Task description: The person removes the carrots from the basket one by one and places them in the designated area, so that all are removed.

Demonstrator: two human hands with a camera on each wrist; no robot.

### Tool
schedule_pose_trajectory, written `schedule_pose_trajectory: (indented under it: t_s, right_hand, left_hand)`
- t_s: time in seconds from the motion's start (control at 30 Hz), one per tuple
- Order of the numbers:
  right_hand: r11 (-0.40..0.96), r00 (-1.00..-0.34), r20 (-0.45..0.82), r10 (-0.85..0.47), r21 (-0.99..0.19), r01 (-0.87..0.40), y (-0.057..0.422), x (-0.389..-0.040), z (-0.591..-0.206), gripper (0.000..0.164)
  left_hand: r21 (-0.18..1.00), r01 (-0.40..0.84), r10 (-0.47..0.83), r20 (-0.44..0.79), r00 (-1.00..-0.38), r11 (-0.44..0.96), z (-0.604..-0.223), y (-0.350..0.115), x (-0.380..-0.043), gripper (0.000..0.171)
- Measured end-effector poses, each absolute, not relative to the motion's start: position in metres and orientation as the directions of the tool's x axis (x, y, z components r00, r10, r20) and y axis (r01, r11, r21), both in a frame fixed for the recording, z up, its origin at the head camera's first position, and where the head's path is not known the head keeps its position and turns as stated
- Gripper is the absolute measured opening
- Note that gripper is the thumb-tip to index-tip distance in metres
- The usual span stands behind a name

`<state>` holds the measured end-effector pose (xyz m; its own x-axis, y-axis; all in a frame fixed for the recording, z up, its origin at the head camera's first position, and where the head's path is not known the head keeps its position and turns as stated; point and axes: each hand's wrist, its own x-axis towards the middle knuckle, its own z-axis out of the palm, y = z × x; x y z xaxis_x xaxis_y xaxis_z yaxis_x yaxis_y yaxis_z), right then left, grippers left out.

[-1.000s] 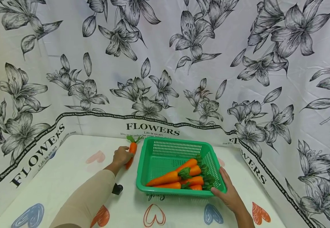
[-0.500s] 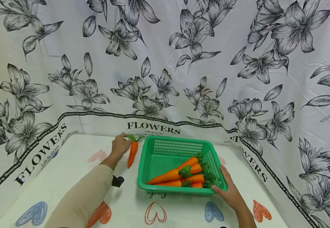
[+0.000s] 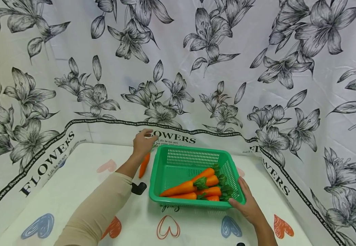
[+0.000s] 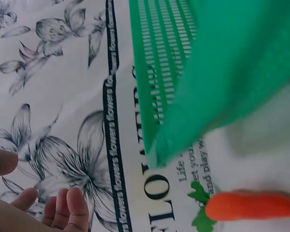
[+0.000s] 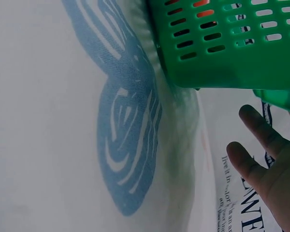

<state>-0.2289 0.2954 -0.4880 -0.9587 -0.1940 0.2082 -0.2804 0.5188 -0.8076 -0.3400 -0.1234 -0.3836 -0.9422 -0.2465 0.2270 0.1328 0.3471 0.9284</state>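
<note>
With L grip [image 3: 143, 143] half-open, nothing held, hovering nr lone carrot [image 3: 144, 165] on bench [image 3: 61, 191]; w/ R grip [image 3: 249, 208] spread at corner of basket [image 3: 193, 203].

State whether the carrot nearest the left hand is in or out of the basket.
Out: the carrot lies on the white cloth beside the green basket.

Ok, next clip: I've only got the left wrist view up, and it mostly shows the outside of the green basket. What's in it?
Observer: Several orange carrots with green tops lie piled in the green basket.
Operator: And what's at its right end?
Observer: The right hand, at the near right corner.
Operator: Anything printed on the near side?
Observer: Yes, a red outlined heart on the white table surface.
</note>
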Motion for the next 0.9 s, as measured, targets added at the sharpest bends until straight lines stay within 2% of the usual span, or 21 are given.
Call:
schedule_pose_trajectory:
  t_s: [0.27, 0.5, 0.63, 0.73, 0.9]
  right_hand:
    - [0.521, -0.956, 0.217, -0.198, -0.803, -0.291, 0.296, -0.231, -0.488, 0.083]
    - [0.527, -0.962, 0.195, -0.191, -0.806, -0.268, 0.297, -0.229, -0.491, 0.083]
    - [0.533, -0.965, 0.191, -0.182, -0.806, -0.259, 0.299, -0.227, -0.492, 0.083]
    - [0.529, -0.964, 0.193, -0.181, -0.808, -0.261, 0.299, -0.228, -0.492, 0.083]
    - [0.528, -0.964, 0.193, -0.181, -0.808, -0.261, 0.298, -0.231, -0.490, 0.083]
  left_hand:
    - [0.941, 0.226, -0.130, 0.264, -0.956, 0.252, -0.375, -0.086, -0.331, 0.037]
    - [0.935, 0.268, 0.056, 0.262, -0.963, 0.234, -0.385, -0.056, -0.325, 0.036]
    - [0.948, 0.212, 0.204, 0.165, -0.965, 0.237, -0.392, -0.044, -0.323, 0.036]
    - [0.971, 0.154, 0.310, 0.092, -0.946, 0.182, -0.394, -0.038, -0.324, 0.036]
    - [0.992, 0.063, 0.401, 0.014, -0.916, 0.110, -0.396, -0.033, -0.329, 0.036]
